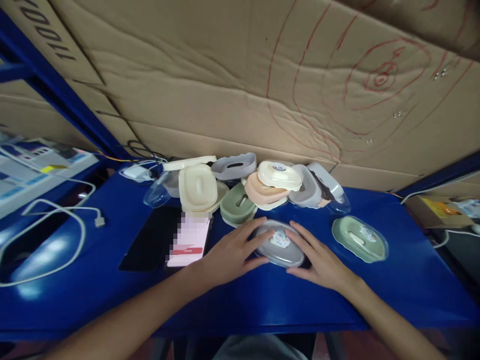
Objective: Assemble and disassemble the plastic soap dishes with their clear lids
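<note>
A grey soap dish [280, 250] under a clear lid, with a white label [280, 239] on top, lies on the blue table in front of me. My left hand [234, 252] grips its left side, fingertips reaching over the lid. From the right, my right hand [318, 257] clasps the same dish, with its fingers on the lid and its thumb at the near edge. A green soap dish [359, 239] with a clear lid and label sits apart, to the right of my right hand.
Behind my hands is a pile with a cream dish [198, 186], a green dish [238, 202], a peach dish [264, 191] and several others. A phone [189, 242] overlaps a black flat object [150, 240]. A white cable [80, 225] loops at left; a cardboard wall [210, 75] stands behind.
</note>
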Available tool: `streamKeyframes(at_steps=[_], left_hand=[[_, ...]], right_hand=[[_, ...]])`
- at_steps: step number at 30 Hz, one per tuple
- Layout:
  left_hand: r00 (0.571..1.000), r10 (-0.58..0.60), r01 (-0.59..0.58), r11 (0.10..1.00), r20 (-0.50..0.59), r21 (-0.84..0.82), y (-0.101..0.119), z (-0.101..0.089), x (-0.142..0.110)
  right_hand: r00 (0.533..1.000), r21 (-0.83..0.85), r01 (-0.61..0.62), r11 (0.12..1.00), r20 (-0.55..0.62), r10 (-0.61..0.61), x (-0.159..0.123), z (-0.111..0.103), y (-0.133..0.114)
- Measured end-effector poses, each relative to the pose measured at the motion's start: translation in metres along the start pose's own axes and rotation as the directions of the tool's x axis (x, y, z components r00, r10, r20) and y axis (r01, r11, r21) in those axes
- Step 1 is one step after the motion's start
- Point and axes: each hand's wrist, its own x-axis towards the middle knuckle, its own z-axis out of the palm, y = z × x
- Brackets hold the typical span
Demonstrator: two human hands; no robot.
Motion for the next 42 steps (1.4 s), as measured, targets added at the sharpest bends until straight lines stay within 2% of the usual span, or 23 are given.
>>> streamKeyframes(at_steps=[2, 4, 9, 11, 13, 16, 20, 25, 28, 31, 34, 38, 42], left_hand=[[0.999, 0.047, -0.048, 0.997, 0.006, 0.063, 0.004, -0.005, 0.002], [0.999, 0.047, -0.045, 0.990, -0.010, 0.131, 0.008, -0.011, 0.006], [0.978, -0.118, 0.168, 0.931, -0.170, 0.324, 0.007, -0.022, 0.012], [0.964, -0.172, 0.238, 0.899, -0.204, 0.367, 0.002, -0.023, 0.013], [0.955, -0.210, 0.279, 0.874, -0.207, 0.399, -0.004, -0.021, 0.012], [0.953, -0.236, 0.295, 0.863, -0.188, 0.411, -0.014, -0.018, 0.011], [0.946, -0.230, 0.296, 0.901, -0.230, 0.317, -0.023, -0.024, 0.013], [0.909, -0.156, 0.264, 0.932, -0.386, 0.247, -0.020, -0.042, 0.018], [0.899, -0.089, 0.214, 0.943, -0.428, 0.254, -0.013, -0.049, 0.019], [0.908, -0.019, 0.146, 0.951, -0.419, 0.274, -0.003, -0.050, 0.018], [0.921, 0.031, 0.084, 0.958, -0.388, 0.275, 0.012, -0.046, 0.014], [0.940, 0.090, -0.027, 0.981, -0.329, 0.191, 0.032, -0.038, 0.007], [0.966, 0.147, -0.125, 0.985, -0.214, 0.116, 0.042, -0.031, 0.005]], right_hand=[[0.997, -0.049, -0.071, 0.996, -0.014, 0.070, -0.025, -0.003, -0.008], [0.988, -0.121, -0.148, 0.981, -0.049, 0.143, -0.059, -0.006, -0.011], [0.920, -0.266, -0.368, 0.891, -0.240, 0.308, -0.141, -0.013, 0.006], [0.895, -0.283, -0.417, 0.864, -0.293, 0.336, -0.159, -0.016, 0.017], [0.878, -0.299, -0.448, 0.842, -0.325, 0.352, -0.165, -0.020, 0.026], [0.867, -0.351, -0.463, 0.814, -0.369, 0.334, -0.154, -0.025, 0.034], [0.883, -0.371, -0.402, 0.837, -0.400, 0.246, -0.110, -0.024, 0.026], [0.969, -0.301, -0.157, 0.941, -0.229, 0.089, -0.038, -0.017, 0.004], [0.987, -0.291, -0.051, 0.955, -0.158, 0.005, -0.001, -0.013, 0.000], [0.987, -0.261, 0.026, 0.965, -0.149, -0.067, 0.027, -0.010, 0.003], [0.979, -0.211, 0.037, 0.977, -0.186, -0.078, 0.040, -0.005, 0.009], [0.978, -0.115, 0.031, 0.993, -0.201, -0.054, 0.038, 0.002, 0.007], [0.974, -0.072, 0.166, 0.983, -0.143, -0.175, 0.032, 0.006, -0.005]])
